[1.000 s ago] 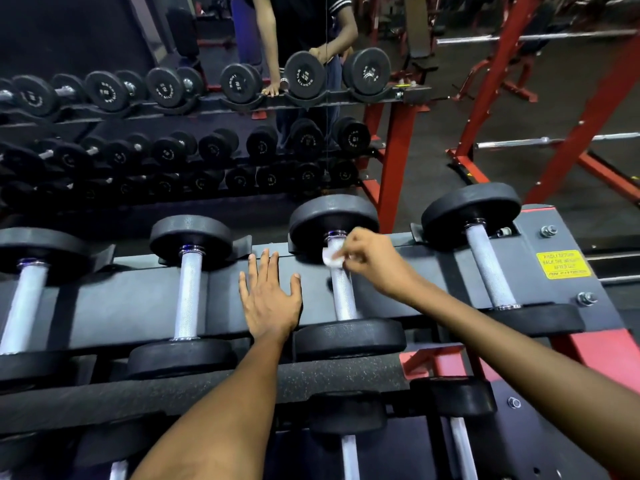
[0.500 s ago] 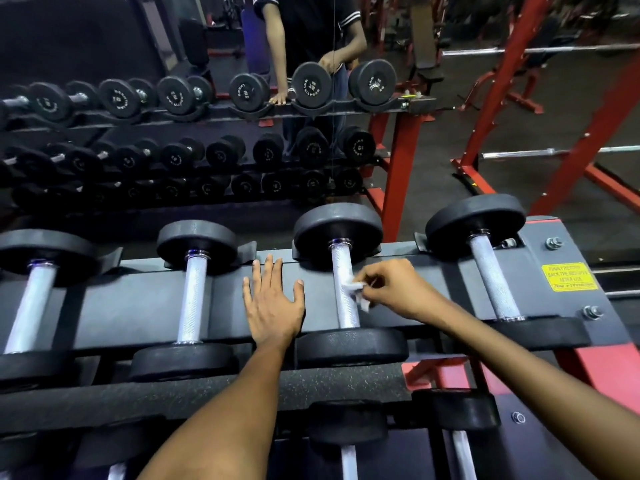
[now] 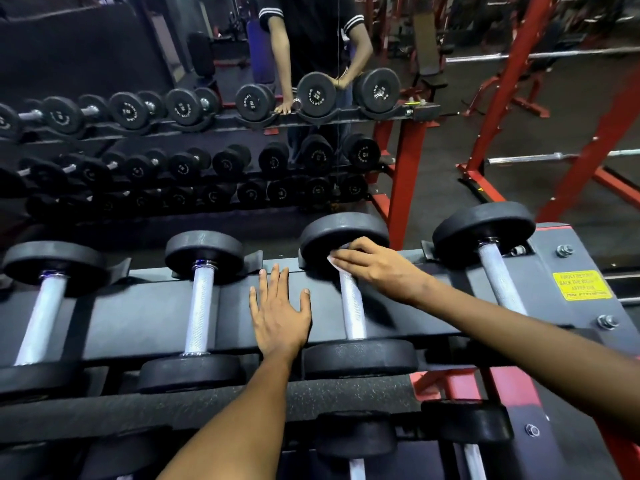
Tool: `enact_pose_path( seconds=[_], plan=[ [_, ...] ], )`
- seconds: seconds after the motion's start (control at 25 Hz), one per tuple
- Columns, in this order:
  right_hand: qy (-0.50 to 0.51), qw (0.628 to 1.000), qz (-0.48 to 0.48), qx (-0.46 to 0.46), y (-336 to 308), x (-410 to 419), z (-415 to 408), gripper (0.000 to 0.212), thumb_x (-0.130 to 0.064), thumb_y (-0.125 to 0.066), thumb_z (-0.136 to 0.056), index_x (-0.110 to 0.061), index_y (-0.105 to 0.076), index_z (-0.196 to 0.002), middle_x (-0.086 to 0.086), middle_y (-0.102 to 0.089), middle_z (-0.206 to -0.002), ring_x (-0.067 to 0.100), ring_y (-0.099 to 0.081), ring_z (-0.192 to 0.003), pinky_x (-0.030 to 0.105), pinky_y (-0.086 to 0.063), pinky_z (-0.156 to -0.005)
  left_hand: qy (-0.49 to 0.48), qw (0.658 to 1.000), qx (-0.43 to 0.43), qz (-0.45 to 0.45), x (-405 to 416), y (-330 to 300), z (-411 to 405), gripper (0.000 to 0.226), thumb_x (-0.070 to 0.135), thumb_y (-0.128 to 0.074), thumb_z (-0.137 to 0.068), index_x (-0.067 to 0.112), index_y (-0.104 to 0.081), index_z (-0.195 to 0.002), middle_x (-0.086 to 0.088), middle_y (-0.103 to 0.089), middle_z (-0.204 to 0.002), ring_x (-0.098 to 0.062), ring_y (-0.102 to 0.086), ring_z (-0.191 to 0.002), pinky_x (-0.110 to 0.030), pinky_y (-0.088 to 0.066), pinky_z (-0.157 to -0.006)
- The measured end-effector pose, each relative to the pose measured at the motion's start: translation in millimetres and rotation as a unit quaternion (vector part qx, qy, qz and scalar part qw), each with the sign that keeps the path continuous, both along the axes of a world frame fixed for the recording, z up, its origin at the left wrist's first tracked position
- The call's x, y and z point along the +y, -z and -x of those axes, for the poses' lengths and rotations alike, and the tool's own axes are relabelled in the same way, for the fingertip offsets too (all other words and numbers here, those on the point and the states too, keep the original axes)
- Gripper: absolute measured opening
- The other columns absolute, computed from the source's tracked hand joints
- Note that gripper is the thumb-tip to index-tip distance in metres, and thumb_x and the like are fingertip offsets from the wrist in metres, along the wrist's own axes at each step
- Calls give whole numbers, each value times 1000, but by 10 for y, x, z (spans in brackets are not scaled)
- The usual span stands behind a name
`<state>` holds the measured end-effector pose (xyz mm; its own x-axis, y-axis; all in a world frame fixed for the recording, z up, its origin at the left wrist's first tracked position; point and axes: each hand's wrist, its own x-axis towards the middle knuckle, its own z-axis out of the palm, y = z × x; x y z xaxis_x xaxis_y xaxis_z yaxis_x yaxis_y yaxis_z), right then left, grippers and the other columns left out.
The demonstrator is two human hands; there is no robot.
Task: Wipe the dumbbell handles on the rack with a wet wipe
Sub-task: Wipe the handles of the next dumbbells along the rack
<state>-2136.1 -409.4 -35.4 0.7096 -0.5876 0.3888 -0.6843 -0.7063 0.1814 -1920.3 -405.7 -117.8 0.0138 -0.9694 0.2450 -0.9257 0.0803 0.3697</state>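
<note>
A: The dumbbell heads [image 3: 344, 233] are matte black, the handles [image 3: 353, 306] silver and cross-hatched.

B: The wipe [image 3: 331, 260] is white, the rack frame [image 3: 403, 174] red, its sticker [image 3: 576, 285] yellow.

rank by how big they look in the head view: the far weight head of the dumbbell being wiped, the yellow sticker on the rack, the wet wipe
1. Far weight head, largest.
2. Yellow sticker.
3. Wet wipe, smallest, though the right hand covers most of it, so only the showing part counts.

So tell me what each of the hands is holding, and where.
The right hand presses a wet wipe against the far end of a dumbbell handle. The left hand lies flat on the rack, holding nothing.
</note>
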Motion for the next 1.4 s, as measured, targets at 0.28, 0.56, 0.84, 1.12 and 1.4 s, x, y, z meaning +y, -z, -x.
enact_pose_path(
  seconds=[0.28, 0.56, 0.84, 1.12, 1.4],
  plan=[
    [312, 873, -208, -312, 177, 429, 154, 23, 2, -54, -85, -7, -73, -94, 13, -61, -89, 25, -58, -80, 21, -40, -70, 3, 1000, 13, 2, 24, 3, -9, 63, 50, -36, -97, 23, -26, -153, 7, -17, -161, -11, 0, -150, -33, 8, -121],
    [311, 299, -562, -706, -139, 77, -298, 28, 0, -36, -94, -15, -47, -74, 3, -60, -59, 17, -63, -49, 31, -54, -60, -1, 1000, 7, 0, 36, -8, -6, 71, 55, -24, -89, 23, -27, -152, 7, -19, -161, -11, -1, -150, -33, 8, -121],
    [282, 289, -563, -721, -253, 45, -527, 16, 0, -35, -80, -1, -50, -79, 16, -61, -78, 26, -60, -62, 30, -48, -59, -4, 1000, 5, 0, 30, -21, 8, 70, 55, -25, -89, 23, -28, -152, 7, -19, -161, -11, -1, -150, -34, 8, -121],
    [291, 379, -548, -686, -314, 39, -656, 8, -11, -56, -74, -9, -50, -69, 9, -49, -75, 22, -53, -71, 29, -40, -62, -9, 1000, 12, 4, 25, -12, 12, 68, 54, -28, -92, 23, -28, -152, 6, -19, -161, -12, -1, -150, -34, 8, -121],
    [416, 634, -295, -581, -137, 221, -482, 45, -18, -72, -79, -13, -39, -50, -1, -37, -44, 17, -36, -49, 27, -29, -53, -4, 1000, 22, 2, 19, -22, 16, 63, 49, -39, -97, 23, -27, -152, 7, -19, -161, -11, 0, -150, -33, 9, -121]
  ],
)
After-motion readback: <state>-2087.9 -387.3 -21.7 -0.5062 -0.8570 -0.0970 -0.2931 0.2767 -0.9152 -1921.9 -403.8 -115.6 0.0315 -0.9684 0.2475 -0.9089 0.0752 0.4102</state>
